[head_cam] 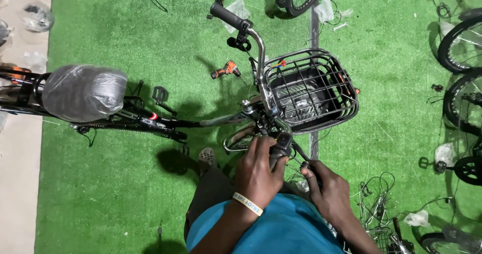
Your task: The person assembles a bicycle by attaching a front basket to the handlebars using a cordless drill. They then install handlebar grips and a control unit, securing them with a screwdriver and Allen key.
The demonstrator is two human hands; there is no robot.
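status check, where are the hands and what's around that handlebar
Left hand wrapped on the near handlebar grip. Right hand closed at the bar end, contents hidden. Front basket right beside; loose cables on the turf.

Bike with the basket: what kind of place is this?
Likely a bike assembly workshop. The bike's saddle is wrapped in plastic, a cordless drill lies on the green turf, and other bike wheels stand around.
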